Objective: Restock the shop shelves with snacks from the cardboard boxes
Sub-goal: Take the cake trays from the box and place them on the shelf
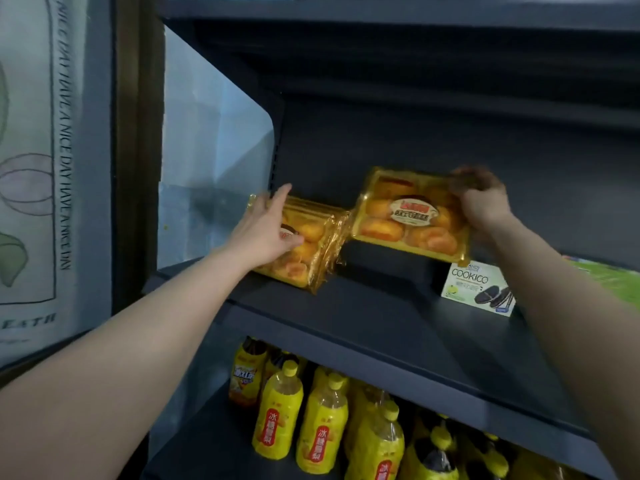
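Note:
A stack of golden cake packs (308, 251) lies at the left end of the dark shelf (374, 306). My left hand (268, 226) rests flat on top of that stack, fingers straight. My right hand (479, 199) grips the upper right corner of another golden cake pack (408, 216) and holds it tilted in the air, just right of the stack and above the shelf. No cardboard box is in view.
A white COOKICO biscuit box (479, 287) stands on the same shelf under my right forearm, with a green pack (609, 278) beside it. Yellow drink bottles (322, 420) fill the shelf below. A clear side panel (214, 147) closes the shelf's left end.

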Demonstrator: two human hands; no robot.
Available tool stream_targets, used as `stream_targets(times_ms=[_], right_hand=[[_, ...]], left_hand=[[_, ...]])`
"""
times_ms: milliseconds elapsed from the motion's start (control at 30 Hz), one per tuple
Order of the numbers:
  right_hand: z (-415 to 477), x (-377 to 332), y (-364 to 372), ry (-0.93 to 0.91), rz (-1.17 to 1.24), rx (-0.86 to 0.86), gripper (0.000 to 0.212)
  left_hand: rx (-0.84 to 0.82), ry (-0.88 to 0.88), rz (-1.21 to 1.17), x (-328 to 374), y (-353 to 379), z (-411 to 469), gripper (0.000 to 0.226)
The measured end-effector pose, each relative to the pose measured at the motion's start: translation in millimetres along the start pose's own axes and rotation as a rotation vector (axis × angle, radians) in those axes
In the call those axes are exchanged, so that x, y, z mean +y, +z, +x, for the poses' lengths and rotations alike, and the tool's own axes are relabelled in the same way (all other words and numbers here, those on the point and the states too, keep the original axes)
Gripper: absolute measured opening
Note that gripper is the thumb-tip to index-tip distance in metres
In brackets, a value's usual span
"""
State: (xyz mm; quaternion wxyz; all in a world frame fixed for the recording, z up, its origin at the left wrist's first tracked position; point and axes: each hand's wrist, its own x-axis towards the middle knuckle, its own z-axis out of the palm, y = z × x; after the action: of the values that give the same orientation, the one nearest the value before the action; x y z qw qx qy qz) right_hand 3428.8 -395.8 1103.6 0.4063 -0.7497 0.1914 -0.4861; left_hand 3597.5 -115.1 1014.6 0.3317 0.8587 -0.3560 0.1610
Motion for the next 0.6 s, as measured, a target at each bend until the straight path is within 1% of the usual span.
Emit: stream_targets(times_ms=[67, 100, 133, 200, 267, 333, 400, 467, 533, 567, 600], right_hand=[[10.2, 20.6, -12.1, 0.025, -0.213, 0.109, 0.021], [12.2, 30.5, -11.9, 0.041, -0.323, 0.131, 0.027], [13.2, 40.2, -8.9, 0.041, -0.415, 0.126, 0.029], [13.3, 61.0, 4.6, -0.011, -0.518, 0.051, 0.028], [16.3, 80.0, 19.8, -0.075, -0.488, 0.031, 0.024], [21.4, 95.6, 34.4, -0.096, -0.388, 0.053, 0.020], [24.1, 107.5, 46.7, -0.155, -0.390, 0.025, 0.021], [26.2, 121.1, 55.7, -0.321, -0.585, -0.086, 0.028], [32.3, 132.5, 60.2, -0.477, -0.883, -0.201, 0.037], [35.6, 135.1, 61.4, -0.498, -0.998, -0.246, 0.039], [37.2, 135.9, 63.3, -0.490, -1.062, -0.281, 0.040]], left_hand=[[-0.080, -0.059, 0.086, -9.6, 16.2, 2.5, 0.093], [-0.110, -0.065, 0.113, -13.1, 22.4, 2.8, 0.091], [-0.126, -0.071, 0.114, -16.3, 28.2, 3.1, 0.090], [-0.110, -0.073, 0.087, -20.7, 38.3, 3.7, 0.089], [-0.065, -0.052, 0.079, -23.7, 45.1, 4.7, 0.089], [-0.025, -0.041, 0.069, -26.0, 48.8, 5.3, 0.088], [0.004, -0.030, 0.063, -28.3, 52.3, 4.7, 0.087], [0.031, -0.010, 0.060, -30.8, 55.7, 3.7, 0.087], [0.046, 0.001, 0.060, -33.7, 57.8, 3.2, 0.086], [0.054, 0.003, 0.060, -34.9, 58.4, 2.7, 0.085], [0.063, 0.007, 0.060, -36.0, 59.3, 2.4, 0.085]])
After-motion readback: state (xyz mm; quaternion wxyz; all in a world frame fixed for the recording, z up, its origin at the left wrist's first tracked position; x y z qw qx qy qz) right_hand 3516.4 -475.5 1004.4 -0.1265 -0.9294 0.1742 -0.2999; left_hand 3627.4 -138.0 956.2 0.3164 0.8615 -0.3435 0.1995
